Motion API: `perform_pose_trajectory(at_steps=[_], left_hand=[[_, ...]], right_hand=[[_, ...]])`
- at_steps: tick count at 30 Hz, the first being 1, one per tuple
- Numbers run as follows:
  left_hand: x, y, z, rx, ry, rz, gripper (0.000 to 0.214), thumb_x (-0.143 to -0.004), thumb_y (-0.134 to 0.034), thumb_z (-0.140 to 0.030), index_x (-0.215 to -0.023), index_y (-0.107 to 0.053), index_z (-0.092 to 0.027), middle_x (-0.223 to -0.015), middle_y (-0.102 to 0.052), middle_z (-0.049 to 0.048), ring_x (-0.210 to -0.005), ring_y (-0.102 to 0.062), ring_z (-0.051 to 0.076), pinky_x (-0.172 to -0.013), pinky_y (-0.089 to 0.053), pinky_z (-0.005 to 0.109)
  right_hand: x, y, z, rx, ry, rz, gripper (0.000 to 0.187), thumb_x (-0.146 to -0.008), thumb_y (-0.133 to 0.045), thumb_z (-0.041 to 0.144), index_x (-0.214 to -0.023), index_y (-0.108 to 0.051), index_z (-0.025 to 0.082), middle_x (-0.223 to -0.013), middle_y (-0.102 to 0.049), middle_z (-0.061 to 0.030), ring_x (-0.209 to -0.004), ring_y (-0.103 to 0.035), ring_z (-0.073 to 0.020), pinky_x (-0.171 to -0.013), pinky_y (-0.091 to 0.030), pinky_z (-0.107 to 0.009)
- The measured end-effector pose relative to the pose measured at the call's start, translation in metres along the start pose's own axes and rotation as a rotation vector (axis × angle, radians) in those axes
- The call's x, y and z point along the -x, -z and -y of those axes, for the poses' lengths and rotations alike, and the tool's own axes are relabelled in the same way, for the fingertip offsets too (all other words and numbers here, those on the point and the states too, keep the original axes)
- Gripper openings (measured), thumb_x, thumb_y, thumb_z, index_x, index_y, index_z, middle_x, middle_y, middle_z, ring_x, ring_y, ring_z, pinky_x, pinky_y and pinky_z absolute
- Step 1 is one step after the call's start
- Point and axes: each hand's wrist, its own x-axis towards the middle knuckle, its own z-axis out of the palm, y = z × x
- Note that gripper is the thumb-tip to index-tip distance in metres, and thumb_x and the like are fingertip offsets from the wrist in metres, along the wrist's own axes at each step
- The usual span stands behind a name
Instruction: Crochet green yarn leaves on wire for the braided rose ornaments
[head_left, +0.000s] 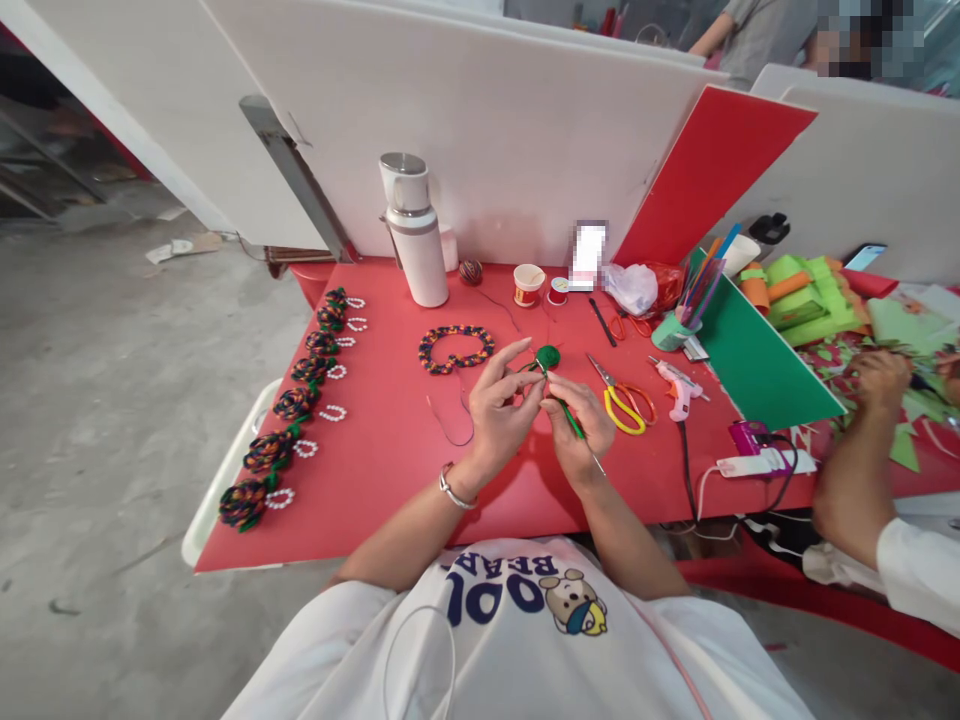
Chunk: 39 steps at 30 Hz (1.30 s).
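Hook (572, 418) in right hand's (587, 440) closed grip, left hand (499, 405) pinched on green yarn (548, 356).

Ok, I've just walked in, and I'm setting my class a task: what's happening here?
At a red table, a person's right hand grips a slim green-handled tool. The left hand meets it at the fingertips, near a green yarn ball; what it pinches is too small to tell. Multicoloured yarn rosettes line the table's left side.
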Motion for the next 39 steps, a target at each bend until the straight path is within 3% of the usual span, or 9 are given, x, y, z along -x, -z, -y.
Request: perform_pose_trajectory(at_steps=[14, 19, 24, 39], left_hand=[[-0.01, 0.009, -0.004, 0.105, 0.17, 0.109, 0.006, -0.082, -0.074, -0.015, -0.077, -0.077, -0.017, -0.129, -0.069, 0.0138, -0.059, -0.051, 0.005, -0.053, -0.045, 0.025], [-0.01, 0.01, -0.004, 0.147, 0.224, 0.148, 0.008, -0.081, -0.075, -0.014, -0.074, -0.077, -0.017, -0.124, -0.07, 0.0142, -0.07, -0.061, 0.01, -0.056, -0.046, 0.025], [-0.006, 0.007, -0.003, 0.121, 0.174, 0.123, 0.005, -0.083, -0.074, -0.016, -0.082, -0.078, -0.017, -0.132, -0.067, 0.0143, -0.056, -0.048, 0.003, -0.052, -0.045, 0.024], [0.001, 0.004, -0.006, -0.047, -0.07, 0.036, 0.007, -0.089, -0.071, -0.017, -0.087, -0.077, -0.019, -0.128, -0.068, 0.0109, -0.064, -0.05, 0.006, -0.053, -0.044, 0.022]], right_hand=[[-0.003, 0.008, -0.007, -0.128, -0.086, 0.017, 0.014, -0.094, -0.071, 0.031, -0.107, -0.074, 0.026, -0.103, -0.081, -0.0057, -0.096, -0.077, -0.0213, -0.087, -0.065, -0.041], [-0.006, 0.012, -0.005, -0.138, -0.071, 0.02, 0.013, -0.093, -0.072, 0.027, -0.107, -0.074, 0.026, -0.103, -0.081, -0.0048, -0.094, -0.077, -0.0206, -0.086, -0.064, -0.04], [-0.006, 0.014, -0.005, -0.126, -0.03, 0.025, 0.016, -0.093, -0.072, 0.024, -0.109, -0.074, 0.027, -0.103, -0.082, -0.0047, -0.095, -0.077, -0.021, -0.087, -0.063, -0.041], [-0.007, 0.014, 0.004, -0.08, -0.029, 0.025, 0.012, -0.095, -0.069, 0.031, -0.106, -0.073, 0.025, -0.101, -0.082, -0.0059, -0.095, -0.078, -0.0212, -0.085, -0.064, -0.041]])
